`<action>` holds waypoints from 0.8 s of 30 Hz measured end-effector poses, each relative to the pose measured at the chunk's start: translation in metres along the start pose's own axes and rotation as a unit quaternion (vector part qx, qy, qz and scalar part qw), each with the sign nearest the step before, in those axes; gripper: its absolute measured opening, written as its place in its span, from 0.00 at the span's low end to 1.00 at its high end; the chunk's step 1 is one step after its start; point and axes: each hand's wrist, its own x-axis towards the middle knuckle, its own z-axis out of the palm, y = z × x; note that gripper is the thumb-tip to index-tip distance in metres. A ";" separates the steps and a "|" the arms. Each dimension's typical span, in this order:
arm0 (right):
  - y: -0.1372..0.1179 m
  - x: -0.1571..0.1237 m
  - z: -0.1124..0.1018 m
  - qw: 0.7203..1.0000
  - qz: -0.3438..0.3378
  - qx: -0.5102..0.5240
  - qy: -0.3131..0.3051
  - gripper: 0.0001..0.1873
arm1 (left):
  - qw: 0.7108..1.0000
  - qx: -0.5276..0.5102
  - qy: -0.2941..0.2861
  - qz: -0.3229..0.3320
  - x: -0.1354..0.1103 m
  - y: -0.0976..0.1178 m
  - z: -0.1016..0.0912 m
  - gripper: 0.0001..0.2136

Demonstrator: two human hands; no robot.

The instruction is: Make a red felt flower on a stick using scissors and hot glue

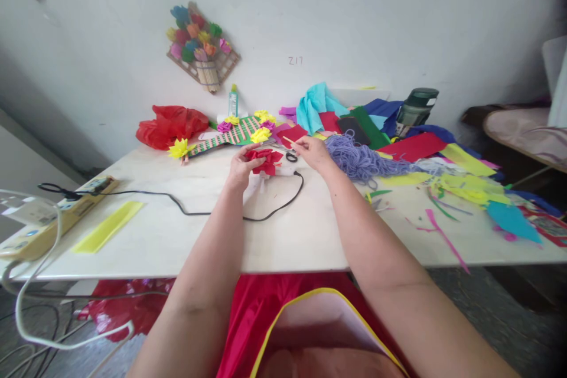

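My left hand (241,166) is closed on a red crepe-paper flower (267,160) above the middle of the table. To its right, my right hand (312,152) pinches a thin pale wooden stick (289,140), which points left toward the flower without touching it. Under the flower lies a white tool with a black cord (286,170), apparently a glue gun, partly hidden by the flower and my left hand. Black scissor handles (291,157) show just left of my right hand. Behind my hands rests a green panel with pale sticks (234,137), decorated with yellow and purple paper flowers.
A purple-blue yarn pile (354,156) and colored paper sheets (416,146) cover the right side, near a dark bottle (417,107). A power strip (66,212) and a yellow paper strip (108,226) lie left. The black cord (199,213) crosses the table. Red crepe paper (170,127) sits behind.
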 end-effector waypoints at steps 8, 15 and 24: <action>-0.014 -0.006 0.009 0.986 0.081 0.139 -0.048 0.15 | 0.998 -0.027 0.061 0.008 0.003 0.000 0.000 0.32; -0.025 -0.010 0.009 0.920 0.213 0.321 -0.069 0.18 | 0.998 -0.015 0.047 -0.028 0.002 -0.004 0.006 0.35; -0.034 -0.011 0.010 0.912 0.255 0.305 -0.105 0.16 | 0.997 -0.041 0.034 -0.046 -0.007 -0.006 0.021 0.33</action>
